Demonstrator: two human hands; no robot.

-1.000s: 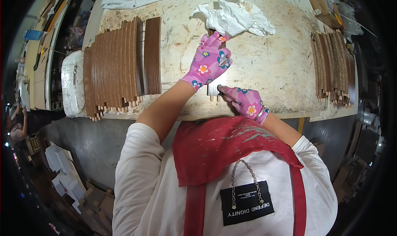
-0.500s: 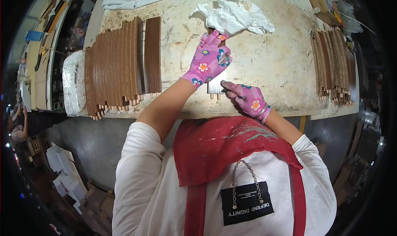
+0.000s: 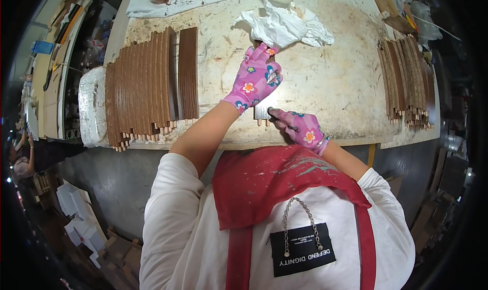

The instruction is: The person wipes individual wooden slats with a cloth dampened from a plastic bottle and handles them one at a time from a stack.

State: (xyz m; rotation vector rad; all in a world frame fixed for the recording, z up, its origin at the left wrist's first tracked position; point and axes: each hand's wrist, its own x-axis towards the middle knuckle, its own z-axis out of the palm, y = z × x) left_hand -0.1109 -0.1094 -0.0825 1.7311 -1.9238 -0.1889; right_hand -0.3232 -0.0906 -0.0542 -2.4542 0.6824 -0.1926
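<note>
Slat (image 3: 263,112) lies flat on the bench (image 3: 335,82), pointing away from me, its near end with two small pegs close to the front edge. My left hand (image 3: 255,79), in a pink flowered glove, presses down over the slat's far part, fingers curled onto it near the crumpled white rag (image 3: 284,26). My right hand (image 3: 301,127), same glove, sits at the slat's near end right by the bench edge, fingers closed around a thin dark tool whose kind I cannot tell, its tip against the slat.

From the head view, a wide stack of brown slats (image 3: 145,84) fills the bench to my left, their pegged ends overhanging the front edge. Another stack (image 3: 406,82) lies well to my right. Between the two stacks the worn, pale surface is open on both sides of my hands. A white cloth (image 3: 168,3) lies along the far edge.
</note>
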